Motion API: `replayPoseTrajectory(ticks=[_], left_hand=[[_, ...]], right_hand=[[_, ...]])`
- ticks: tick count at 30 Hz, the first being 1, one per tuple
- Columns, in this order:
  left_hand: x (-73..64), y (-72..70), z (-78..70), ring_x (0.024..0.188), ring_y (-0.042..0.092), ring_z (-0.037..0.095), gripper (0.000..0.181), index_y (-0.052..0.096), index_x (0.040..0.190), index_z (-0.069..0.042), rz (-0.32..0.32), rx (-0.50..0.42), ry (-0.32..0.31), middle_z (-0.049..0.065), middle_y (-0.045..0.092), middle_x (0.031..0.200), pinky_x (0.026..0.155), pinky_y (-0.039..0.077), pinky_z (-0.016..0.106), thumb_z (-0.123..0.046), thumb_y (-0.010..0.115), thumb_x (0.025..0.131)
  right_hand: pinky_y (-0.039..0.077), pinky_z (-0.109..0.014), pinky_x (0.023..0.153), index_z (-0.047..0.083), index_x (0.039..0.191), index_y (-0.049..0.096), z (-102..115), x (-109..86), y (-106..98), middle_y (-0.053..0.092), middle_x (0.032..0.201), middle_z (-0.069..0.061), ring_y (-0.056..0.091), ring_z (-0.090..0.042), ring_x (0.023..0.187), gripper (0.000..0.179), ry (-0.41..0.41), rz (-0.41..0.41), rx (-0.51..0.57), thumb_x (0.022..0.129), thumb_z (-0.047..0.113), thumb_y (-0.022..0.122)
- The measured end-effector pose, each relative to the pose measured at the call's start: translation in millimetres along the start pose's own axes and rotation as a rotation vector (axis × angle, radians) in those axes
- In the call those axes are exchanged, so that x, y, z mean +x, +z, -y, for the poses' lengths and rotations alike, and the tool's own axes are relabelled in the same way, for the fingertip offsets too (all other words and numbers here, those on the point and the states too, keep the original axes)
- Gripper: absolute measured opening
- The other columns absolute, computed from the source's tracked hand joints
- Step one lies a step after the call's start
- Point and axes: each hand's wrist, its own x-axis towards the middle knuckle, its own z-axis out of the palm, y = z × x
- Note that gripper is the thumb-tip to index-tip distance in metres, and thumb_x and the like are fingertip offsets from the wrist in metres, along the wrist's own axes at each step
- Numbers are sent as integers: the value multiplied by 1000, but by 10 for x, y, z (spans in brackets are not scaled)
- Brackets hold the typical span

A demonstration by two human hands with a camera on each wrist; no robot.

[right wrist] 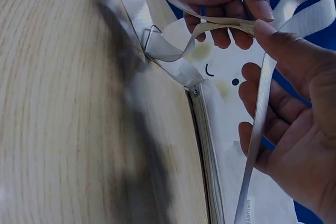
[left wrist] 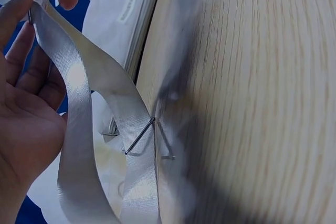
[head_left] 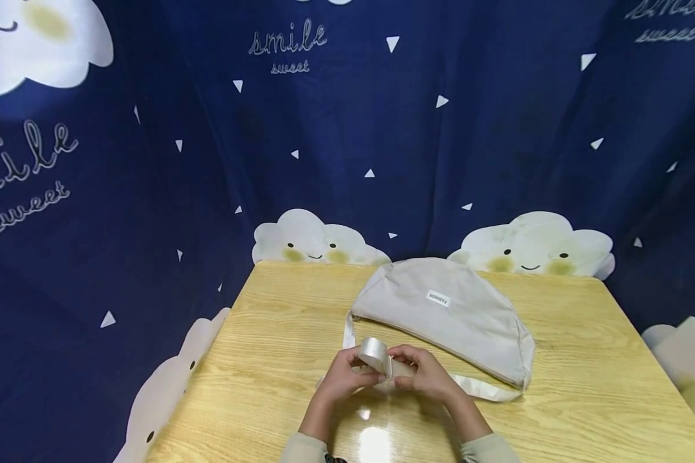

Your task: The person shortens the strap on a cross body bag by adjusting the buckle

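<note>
Forearms (head_left: 316,417) angled inward over a wooden table (head_left: 255,379), a person's left hand (head_left: 345,375) and right hand (head_left: 428,373) pinch a pale strap (head_left: 373,352) between thumb and fingertips, beside its bag (head_left: 440,315). Strap adjustment appears under way at a partly hidden buckle (head_left: 390,366); next likely calls for drawing slack through.

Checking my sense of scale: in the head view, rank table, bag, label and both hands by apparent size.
1. Table
2. Bag
3. Left hand and right hand: they look alike, so unranked
4. Label
</note>
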Motion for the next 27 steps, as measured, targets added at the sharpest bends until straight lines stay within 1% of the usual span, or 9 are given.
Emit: replayPoseTrajectory(ticks=[4,7,11,15,17,20,22,24,27], left_hand=[[24,-16,4,87,61,16,30,68,102,-2,3,13,-6,-1,67,94,80,48,37,-1,76,73],[41,-25,0,86,61,15,30,68,102,-2,-7,16,-16,-2,67,93,79,48,38,-1,76,73],[51,-34,-12,86,61,15,32,68,102,-2,-21,18,-27,-2,67,93,79,48,37,-1,77,72],[54,-42,-38,86,61,15,32,68,102,-2,-37,18,-29,-1,67,94,79,48,35,-1,77,72],[45,-43,-55,86,61,15,32,67,102,-3,-42,23,-29,-2,67,95,80,47,37,-2,77,72],[3,-36,-74,89,60,18,33,67,102,-3,-51,41,-23,-2,67,94,84,44,46,-2,78,71],[-38,-36,-80,91,58,24,32,67,100,-4,-78,66,-21,2,66,94,85,41,53,-3,79,70],[-77,-43,-76,92,55,32,30,66,96,-2,-113,89,-19,9,63,94,83,39,55,-3,79,69],[-115,-66,-59,89,53,37,24,65,92,0,-142,130,-34,17,60,92,79,42,47,-3,77,71]], right_hand=[[48,-38,72,1,111,61,-172,50,23,62,95,-8,56,-33,85,45,-6,-34,-21,70,0,79],[48,-31,70,6,110,63,-277,87,29,62,94,-3,57,-29,83,45,12,-51,-40,69,8,82],[47,-30,70,10,106,64,-315,113,27,62,91,-1,57,-24,82,43,-1,-55,-43,68,14,83],[48,-31,71,11,105,64,-308,135,24,63,92,1,57,-20,82,41,-41,-67,-59,68,14,82],[47,-30,70,12,105,64,-309,134,29,63,92,2,57,-20,80,41,-53,-81,-73,69,15,82],[47,-30,68,13,104,65,-336,93,47,62,88,3,56,-19,77,40,-51,-104,-84,67,14,83],[46,-29,67,12,103,65,-359,55,64,62,86,3,55,-20,76,40,-38,-119,-88,67,13,83],[47,-31,66,10,103,65,-358,23,76,62,86,2,56,-22,76,40,-28,-138,-72,67,10,82],[47,-32,64,4,104,64,-259,1,82,63,86,-4,56,-28,76,40,-30,-166,-45,68,3,80]])
